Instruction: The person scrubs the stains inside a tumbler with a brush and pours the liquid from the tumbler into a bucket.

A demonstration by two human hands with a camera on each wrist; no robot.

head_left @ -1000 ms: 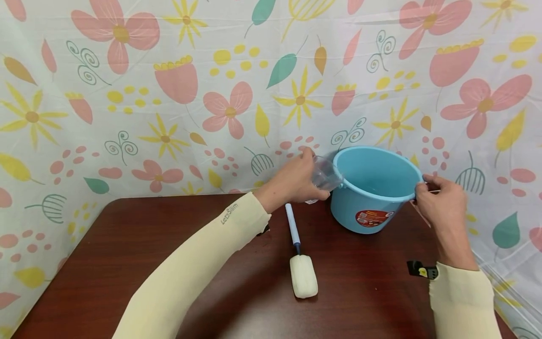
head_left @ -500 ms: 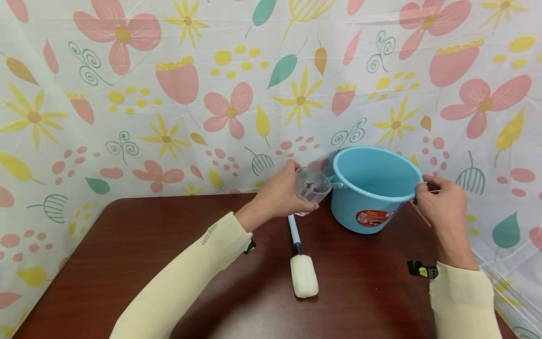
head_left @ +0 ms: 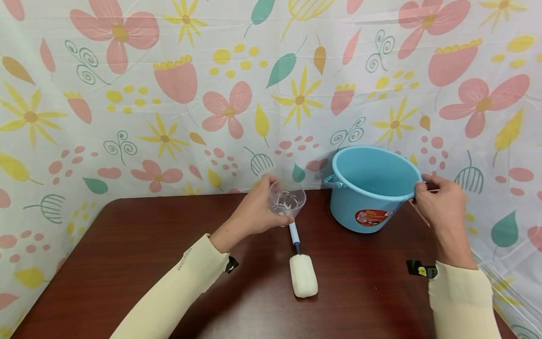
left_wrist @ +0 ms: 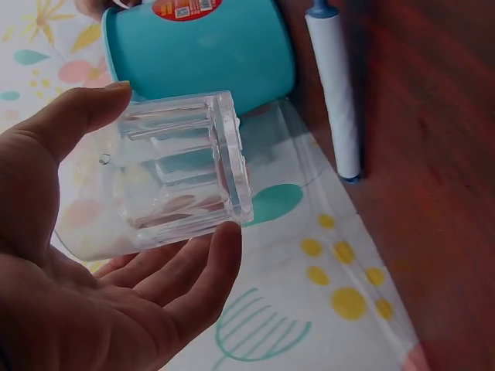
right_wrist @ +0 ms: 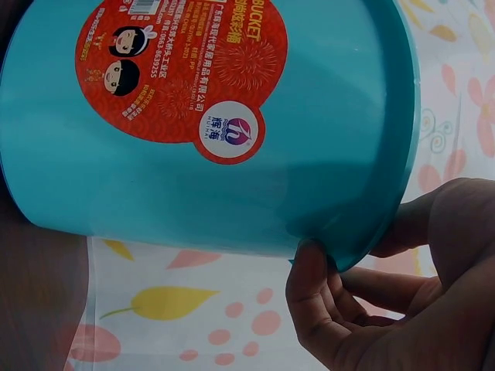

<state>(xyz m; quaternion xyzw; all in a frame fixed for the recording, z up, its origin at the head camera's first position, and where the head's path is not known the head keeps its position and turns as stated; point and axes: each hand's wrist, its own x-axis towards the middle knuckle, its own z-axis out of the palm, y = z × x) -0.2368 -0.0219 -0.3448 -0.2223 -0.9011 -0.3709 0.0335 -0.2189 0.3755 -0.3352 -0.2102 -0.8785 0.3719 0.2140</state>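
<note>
A clear plastic cup (head_left: 288, 200) with ribbed sides is held in my left hand (head_left: 256, 207), thumb on one side and fingers on the other. In the left wrist view the cup (left_wrist: 182, 166) looks see-through, with a thick base. My right hand (head_left: 442, 205) grips the rim of a blue bucket (head_left: 357, 207) at its right side. The right wrist view shows the thumb and fingers pinching the bucket's edge, near a red label (right_wrist: 186, 69). A sponge brush (head_left: 303, 275) with a white head and a pale blue handle lies between the hands, its handle end behind the cup.
The dark brown wooden table (head_left: 139, 254) meets a flower-printed cloth (head_left: 237, 61) along its back and right sides. A handle lug (head_left: 333, 181) sticks out from the bucket's left rim.
My left hand has carried the cup leftward and down, away from the bucket's left rim, and turned it more upright. The right hand and bucket stay in place.
</note>
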